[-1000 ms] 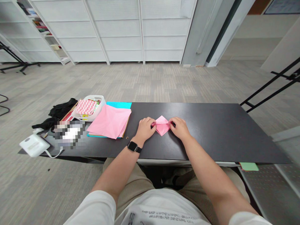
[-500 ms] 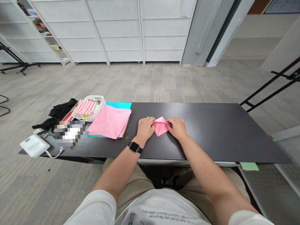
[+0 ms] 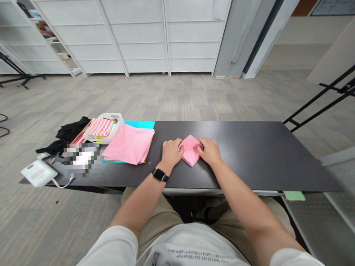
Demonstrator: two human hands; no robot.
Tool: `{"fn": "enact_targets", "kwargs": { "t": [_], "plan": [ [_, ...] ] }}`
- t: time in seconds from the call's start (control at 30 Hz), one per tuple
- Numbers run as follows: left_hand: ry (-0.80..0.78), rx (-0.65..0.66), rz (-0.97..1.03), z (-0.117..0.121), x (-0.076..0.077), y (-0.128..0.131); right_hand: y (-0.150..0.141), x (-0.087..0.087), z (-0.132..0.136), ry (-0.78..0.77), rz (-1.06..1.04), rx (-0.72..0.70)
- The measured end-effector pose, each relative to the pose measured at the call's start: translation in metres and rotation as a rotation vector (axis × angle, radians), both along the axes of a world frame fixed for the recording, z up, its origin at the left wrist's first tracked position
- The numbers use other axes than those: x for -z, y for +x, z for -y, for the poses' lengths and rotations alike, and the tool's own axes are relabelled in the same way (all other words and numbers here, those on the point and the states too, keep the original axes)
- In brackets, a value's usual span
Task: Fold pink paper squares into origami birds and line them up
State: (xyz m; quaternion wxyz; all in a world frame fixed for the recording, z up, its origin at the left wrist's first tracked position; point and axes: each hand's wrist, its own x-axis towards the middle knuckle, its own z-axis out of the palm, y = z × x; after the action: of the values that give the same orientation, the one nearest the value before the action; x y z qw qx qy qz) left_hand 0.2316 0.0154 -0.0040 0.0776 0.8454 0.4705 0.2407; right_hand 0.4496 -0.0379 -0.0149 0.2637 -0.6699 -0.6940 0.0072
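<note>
A small piece of folded pink paper [image 3: 191,151] lies on the dark table [image 3: 254,153] in front of me, shaped like a diamond with one corner toward me. My left hand [image 3: 172,150] grips its left corner, thumb on top and fingers curled round the edge. At the opposite corner, my right hand [image 3: 210,149] holds the paper in the same way. The fingertips beneath the edges are partly hidden. A dark smartwatch [image 3: 159,174] is on my left wrist.
Left of my hands lies a stack of pink sheets [image 3: 129,144] over blue ones. Behind it stands a white basket [image 3: 119,129] with a pink-and-white patterned cloth [image 3: 100,127]. A white device with a cable [image 3: 39,173], a blurred-out object [image 3: 81,159] and black fabric [image 3: 72,129] sit farther left.
The pink paper's near flap, raised and narrow before, now lies flatter, and the paper shows as a fuller diamond. Both hands stay at its side corners.
</note>
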Motion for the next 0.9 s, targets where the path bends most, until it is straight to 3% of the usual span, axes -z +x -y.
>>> {"fn": "enact_targets", "kwargs": {
  "t": [0.2, 0.3, 0.43, 0.63, 0.9],
  "plan": [
    [-0.127, 0.237, 0.166, 0.003, -0.007, -0.001, 0.006, 0.002, -0.001, -0.005, -0.177, 0.094],
    [-0.166, 0.274, 0.201, 0.001, -0.006, -0.003, 0.007, 0.003, -0.002, -0.009, -0.199, 0.089],
    [-0.098, 0.273, 0.241, -0.001, -0.002, -0.004, 0.009, 0.005, -0.004, -0.013, -0.187, 0.066],
    [0.053, 0.43, 0.301, 0.0, -0.001, -0.004, 0.011, 0.01, -0.008, -0.017, -0.218, 0.032],
    [0.095, 0.451, 0.255, 0.001, 0.003, -0.001, 0.012, 0.007, -0.011, -0.072, -0.189, 0.049]
  ]
}}
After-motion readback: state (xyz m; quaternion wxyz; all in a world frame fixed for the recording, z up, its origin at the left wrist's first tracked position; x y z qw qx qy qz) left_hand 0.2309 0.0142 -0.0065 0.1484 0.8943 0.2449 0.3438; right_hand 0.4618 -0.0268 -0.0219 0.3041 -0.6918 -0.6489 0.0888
